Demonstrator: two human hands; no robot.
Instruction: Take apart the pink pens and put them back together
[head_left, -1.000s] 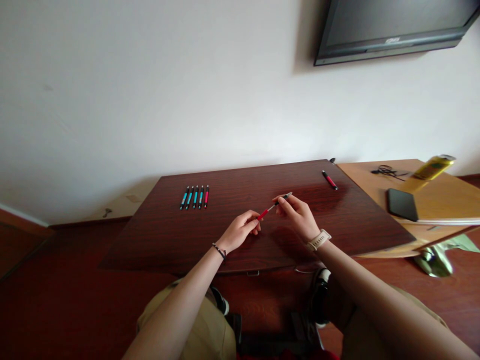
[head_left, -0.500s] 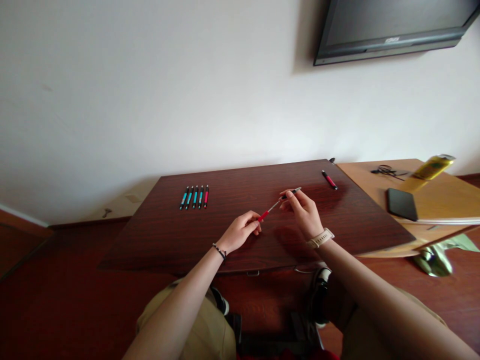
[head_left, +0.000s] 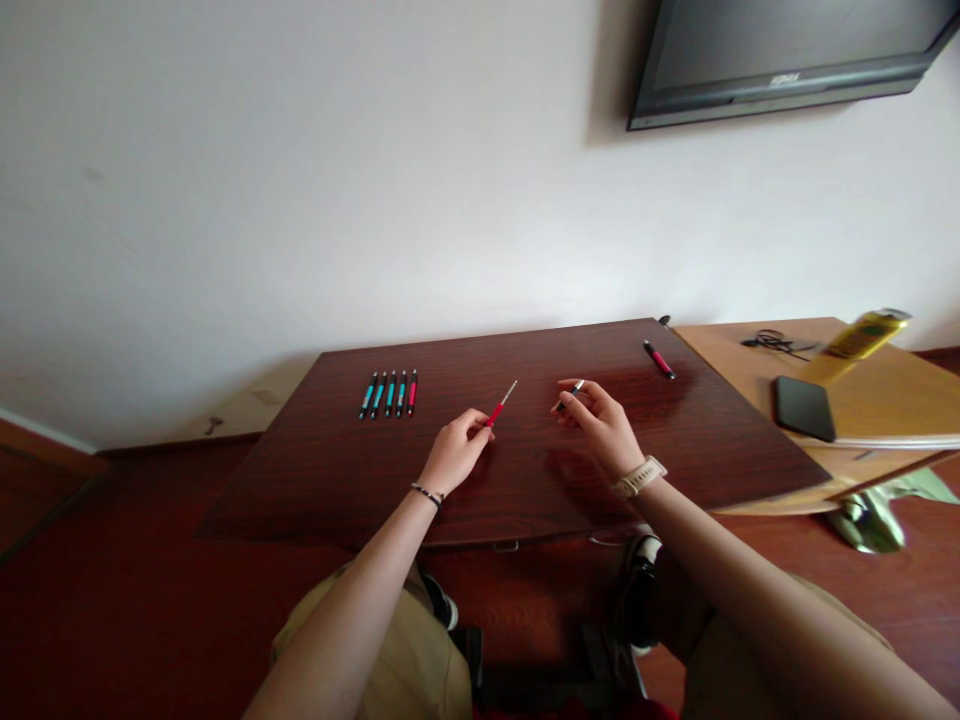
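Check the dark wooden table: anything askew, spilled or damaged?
A red and black pen lies slanted at right, apart from the row of five turquoise or red pens. Another looks dismantled: the left hand holds a red tube with a thin rod protruding, the right hand a black and silver piece. No spill shows.

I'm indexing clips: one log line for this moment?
left hand: holds red barrel | right hand: holds black pen part | spacing: apart | table: row of five pens, separate pen
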